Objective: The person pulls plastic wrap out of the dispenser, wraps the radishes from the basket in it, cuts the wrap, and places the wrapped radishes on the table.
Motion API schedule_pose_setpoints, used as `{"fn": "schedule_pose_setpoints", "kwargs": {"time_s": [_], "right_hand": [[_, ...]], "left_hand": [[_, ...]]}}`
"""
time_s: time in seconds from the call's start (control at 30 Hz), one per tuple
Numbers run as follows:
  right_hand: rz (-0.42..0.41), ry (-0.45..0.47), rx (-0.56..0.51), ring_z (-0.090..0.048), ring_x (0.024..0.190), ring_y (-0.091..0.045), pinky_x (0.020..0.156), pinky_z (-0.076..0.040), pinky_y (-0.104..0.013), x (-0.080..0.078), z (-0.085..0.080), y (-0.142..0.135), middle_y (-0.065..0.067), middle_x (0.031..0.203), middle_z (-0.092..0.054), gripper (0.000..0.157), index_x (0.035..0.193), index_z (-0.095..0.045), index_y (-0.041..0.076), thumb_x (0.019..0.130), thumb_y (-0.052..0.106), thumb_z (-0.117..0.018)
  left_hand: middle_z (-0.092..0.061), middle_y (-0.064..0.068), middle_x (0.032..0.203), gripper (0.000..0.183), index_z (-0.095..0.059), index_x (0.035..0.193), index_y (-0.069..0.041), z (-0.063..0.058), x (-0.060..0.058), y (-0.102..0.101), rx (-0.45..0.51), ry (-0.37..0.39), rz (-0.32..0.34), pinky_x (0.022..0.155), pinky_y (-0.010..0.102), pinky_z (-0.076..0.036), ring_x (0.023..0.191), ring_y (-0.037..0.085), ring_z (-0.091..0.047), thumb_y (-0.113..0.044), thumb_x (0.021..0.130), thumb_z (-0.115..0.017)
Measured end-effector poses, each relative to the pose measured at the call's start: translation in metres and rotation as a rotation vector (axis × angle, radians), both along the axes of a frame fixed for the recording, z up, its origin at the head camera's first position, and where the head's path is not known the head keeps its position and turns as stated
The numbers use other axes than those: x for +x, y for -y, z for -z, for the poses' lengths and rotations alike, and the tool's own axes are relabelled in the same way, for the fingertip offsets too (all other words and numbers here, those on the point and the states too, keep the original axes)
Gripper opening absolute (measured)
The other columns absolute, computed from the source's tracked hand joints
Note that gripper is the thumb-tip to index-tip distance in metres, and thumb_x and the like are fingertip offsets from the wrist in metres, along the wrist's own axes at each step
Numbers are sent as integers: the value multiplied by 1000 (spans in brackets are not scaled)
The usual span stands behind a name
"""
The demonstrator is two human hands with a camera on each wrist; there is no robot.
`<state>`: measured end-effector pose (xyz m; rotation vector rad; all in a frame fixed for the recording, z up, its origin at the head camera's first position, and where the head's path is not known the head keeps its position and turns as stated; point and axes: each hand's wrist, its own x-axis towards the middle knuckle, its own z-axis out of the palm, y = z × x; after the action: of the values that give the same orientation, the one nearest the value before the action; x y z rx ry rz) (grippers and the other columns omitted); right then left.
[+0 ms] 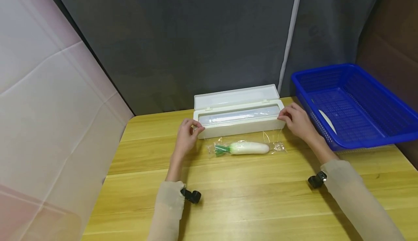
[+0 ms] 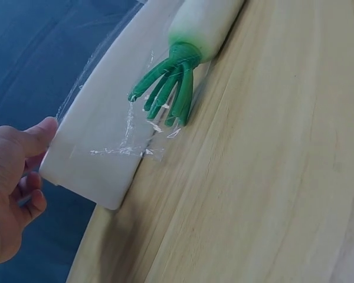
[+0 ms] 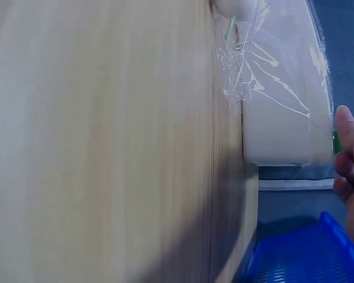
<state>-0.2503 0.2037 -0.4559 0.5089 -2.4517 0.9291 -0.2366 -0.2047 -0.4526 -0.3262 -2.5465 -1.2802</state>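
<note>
At centre frame, cling film [image 1: 240,115] is pinched at its corners between thumb and fingers of the left hand [image 1: 187,135] and right hand [image 1: 296,122]; probably light and clingy, it is best held there

Head view: moderate light, source out of frame; table [image 1: 248,212] warm yellow with a soft pale glare before you; curtain [image 1: 169,45] dim grey. Shadows: soft, on the inner side of your sleeves [image 1: 166,208]. Glints: white streaks on the clear film [image 1: 240,117]. Your left wrist view: cooler, radish [image 2: 206,26] fairly sharp. Your right wrist view: bluish, hazy, broad shadow across the table.
</note>
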Motion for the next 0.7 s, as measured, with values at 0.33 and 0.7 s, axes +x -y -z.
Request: {"fn": "schedule_pose_setpoints", "kwargs": {"time_s": [0.33, 0.7], "right_hand": [[-20, -23, -6, -48, 75, -18, 67, -36, -24, -1, 1, 0, -9, 87, -55, 7, 90, -69, 2, 89, 2, -75], [-1, 29, 35, -56, 85, -30, 78, -46, -46, -7, -1, 8, -13, 92, -55, 8, 85, -67, 3, 91, 1, -73]], "left_hand": [[-58, 12, 98, 12, -68, 87, -2, -2, 3, 3, -11, -27, 35, 67, 29, -39, 74, 22, -47, -11, 92, -75], [-58, 13, 98, 12, -68, 86, -2, 0, 1, 6, -19, -20, 29, 66, 29, -39, 73, 22, -47, -10, 93, -74]]}}
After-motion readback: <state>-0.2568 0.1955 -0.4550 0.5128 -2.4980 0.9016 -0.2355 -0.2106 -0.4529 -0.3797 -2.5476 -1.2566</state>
